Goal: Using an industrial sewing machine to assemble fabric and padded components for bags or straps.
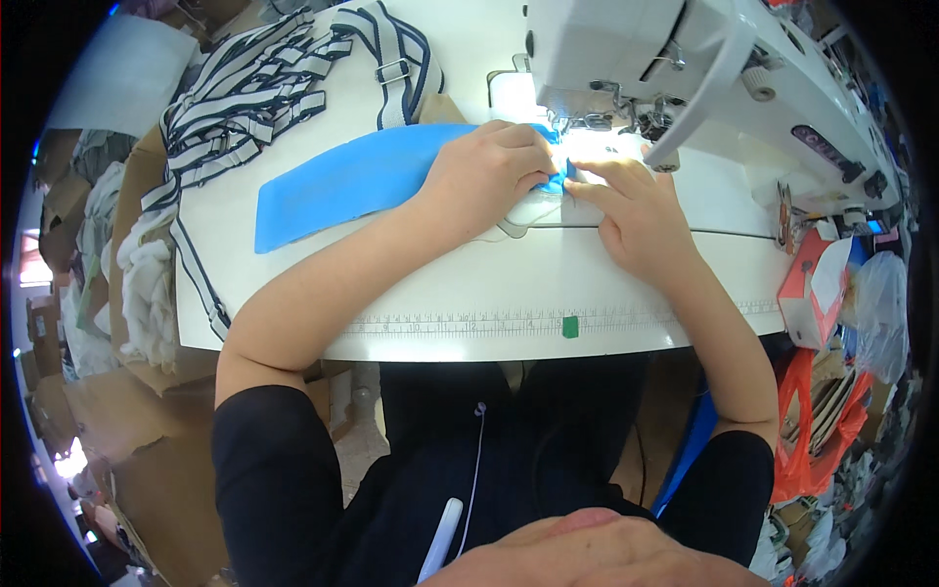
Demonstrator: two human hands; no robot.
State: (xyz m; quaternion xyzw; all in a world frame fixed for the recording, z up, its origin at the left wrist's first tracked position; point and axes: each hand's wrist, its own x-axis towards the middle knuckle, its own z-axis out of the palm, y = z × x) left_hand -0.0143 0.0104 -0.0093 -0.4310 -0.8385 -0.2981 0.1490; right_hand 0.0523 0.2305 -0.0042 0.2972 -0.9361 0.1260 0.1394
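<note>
A blue fabric piece (342, 186) lies flat across the white table, its right end bunched under the needle area of a white sewing machine (626, 59). My left hand (486, 171) rests on that right end, its fingers curled and pinching the cloth near the lit needle plate. Just to the right of the needle, my right hand (631, 210) touches the cloth's edge with its index finger and thumb, the other fingers spread toward the machine. Bright lamp light partly washes out the spot between the fingertips.
Striped straps (259, 88) with metal buckles are heaped at the back left, one strap hanging over the edge. A printed ruler strip (469, 323) runs along the table's front. At right stand a red-and-white box (817, 289) and a red plastic bag (817, 430). Cardboard boxes (147, 411) crowd the left.
</note>
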